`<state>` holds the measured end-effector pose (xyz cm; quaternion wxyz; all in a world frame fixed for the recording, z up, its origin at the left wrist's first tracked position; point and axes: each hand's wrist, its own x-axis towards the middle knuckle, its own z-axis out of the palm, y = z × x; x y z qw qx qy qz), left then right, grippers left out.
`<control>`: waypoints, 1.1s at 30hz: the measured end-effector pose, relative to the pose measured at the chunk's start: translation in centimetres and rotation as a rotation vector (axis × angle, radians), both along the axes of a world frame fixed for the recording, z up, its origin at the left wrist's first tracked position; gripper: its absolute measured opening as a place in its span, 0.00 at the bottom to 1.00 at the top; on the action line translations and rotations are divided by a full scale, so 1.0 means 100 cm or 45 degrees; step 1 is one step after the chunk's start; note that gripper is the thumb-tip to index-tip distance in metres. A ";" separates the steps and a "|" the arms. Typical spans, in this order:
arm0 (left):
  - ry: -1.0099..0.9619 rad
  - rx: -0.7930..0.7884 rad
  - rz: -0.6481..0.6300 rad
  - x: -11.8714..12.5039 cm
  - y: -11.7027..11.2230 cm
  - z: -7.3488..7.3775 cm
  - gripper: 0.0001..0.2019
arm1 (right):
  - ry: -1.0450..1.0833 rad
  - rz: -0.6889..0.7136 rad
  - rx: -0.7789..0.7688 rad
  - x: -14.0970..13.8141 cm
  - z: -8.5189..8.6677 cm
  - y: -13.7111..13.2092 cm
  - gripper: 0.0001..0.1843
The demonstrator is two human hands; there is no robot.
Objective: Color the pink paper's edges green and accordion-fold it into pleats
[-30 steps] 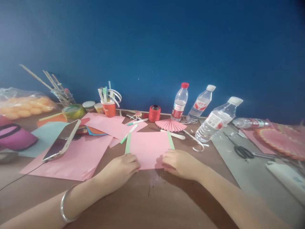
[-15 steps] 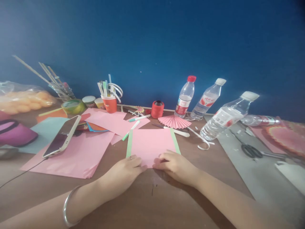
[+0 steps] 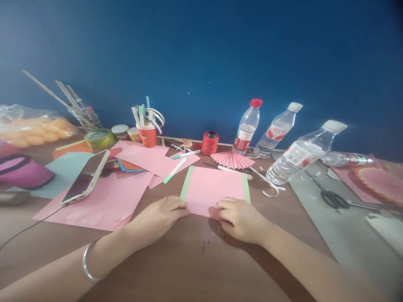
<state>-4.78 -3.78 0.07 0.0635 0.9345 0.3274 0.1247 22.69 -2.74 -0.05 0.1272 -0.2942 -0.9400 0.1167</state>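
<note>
A flat rectangle of smooth pink paper (image 3: pixel 217 184) lies in the middle of the brown, wood-toned counter (image 3: pixel 176 264), a narrow pale-green strip (image 3: pixel 187 184) running down its left side and another down its right. Both hands meet its near part: the left hand (image 3: pixel 170 209) (a thin ring on one finger) touches the near left corner with its fingers partly curled, and the right hand (image 3: pixel 234 218) rests on the near edge toward the right, its fingers bent and loosely bunched. Whether either pinches the paper or only presses it, I cannot tell. A smooth, rounded silver bangle (image 3: pixel 90 260) circles the left wrist.

Just beyond the sheet, a pink paper fan (image 3: pixel 231 159) spreads its crisp pleats, near a squat red spool (image 3: pixel 210 143). Behind the fan stands a clear plastic bottle with a red cap (image 3: pixel 245 131). To the left, larger pink sheets (image 3: pixel 126 197) lie flat beneath a slim, round-cornered phone (image 3: pixel 85 178), and behind them an orange tapered cup (image 3: pixel 147 135) bristles with pens. Dark-handled scissors (image 3: pixel 335 200) lie on a matte grey sheet (image 3: pixel 311 226) at the right.
</note>
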 end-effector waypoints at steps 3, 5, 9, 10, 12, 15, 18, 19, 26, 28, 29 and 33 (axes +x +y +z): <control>0.003 -0.005 0.002 0.000 0.003 0.001 0.19 | -0.011 0.048 -0.011 0.005 0.003 0.002 0.10; 0.019 -0.002 0.011 0.001 0.004 0.002 0.18 | 0.055 0.120 -0.060 0.008 0.002 0.006 0.12; 0.052 0.063 -0.019 0.001 0.004 0.001 0.19 | 0.095 0.171 -0.095 0.009 -0.002 0.011 0.16; 0.044 0.077 -0.032 0.001 0.004 0.000 0.19 | 0.085 0.167 -0.072 0.009 -0.003 0.012 0.16; 0.018 0.086 -0.052 0.001 0.003 0.000 0.17 | 0.069 0.164 -0.013 0.009 -0.004 0.012 0.16; -0.003 0.086 -0.067 0.003 0.002 0.001 0.15 | 0.052 0.165 0.040 0.009 -0.005 0.012 0.15; 0.025 0.123 -0.052 0.007 0.001 0.004 0.16 | 0.050 0.171 0.060 0.009 -0.005 0.013 0.14; 0.046 0.149 -0.047 0.009 0.000 0.004 0.15 | 0.054 0.172 0.062 0.009 -0.005 0.013 0.14; 0.239 0.359 -0.005 0.007 -0.012 0.005 0.16 | 0.164 0.142 0.051 0.008 -0.012 0.013 0.11; 0.263 0.409 0.010 0.002 -0.016 0.005 0.18 | 0.183 0.148 0.055 0.008 -0.014 0.013 0.11; 0.268 0.429 0.016 0.000 -0.017 0.005 0.19 | 0.188 0.150 0.056 0.008 -0.015 0.013 0.11; 0.291 0.407 0.070 -0.009 -0.019 0.007 0.18 | 0.199 0.145 0.051 0.008 -0.015 0.014 0.12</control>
